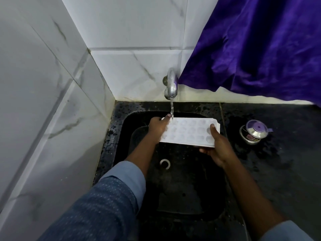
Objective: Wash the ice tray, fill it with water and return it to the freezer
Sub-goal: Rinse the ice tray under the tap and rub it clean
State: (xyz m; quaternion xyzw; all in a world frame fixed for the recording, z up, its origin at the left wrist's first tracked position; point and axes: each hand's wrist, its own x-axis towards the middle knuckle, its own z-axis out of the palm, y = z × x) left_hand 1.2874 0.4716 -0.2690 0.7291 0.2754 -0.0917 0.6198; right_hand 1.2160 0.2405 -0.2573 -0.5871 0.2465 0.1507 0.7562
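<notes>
Ice tray (pixel 189 132), white, cavities facing up, is held roughly level over the black sink (pixel 191 185), above the far half of the basin and off the bottom. Left hand (pixel 157 128) grips the tray's left end, fingers curled round the edge, thumb lying on top at the far left corner. Right hand (pixel 218 145) grips the right end, thumb pressed on the top surface beside the last column of cavities, fingers wrapped underneath with the tips showing below the near edge. Water stream (pixel 172 108) falls from the metal tap (pixel 171 86) and lands on the tray's far left corner, right beside the left thumb. How much water the cavities hold: cannot tell. Round drain (pixel 165 164) sits in the sink floor, below the tray and between the two forearms. Blue dotted sleeve (pixel 104 206) covers the left arm to mid-forearm. Black speckled counter (pixel 278 162) surrounds the sink, looks wet. Small steel container (pixel 254 132) with a purple-topped lid stands on the counter right of the tray, apart from it. Purple cloth (pixel 260 49) hangs over the upper right, its edge touching the tap. White marbled tiled wall (pixel 130 32) forms the corner behind and to the left.
</notes>
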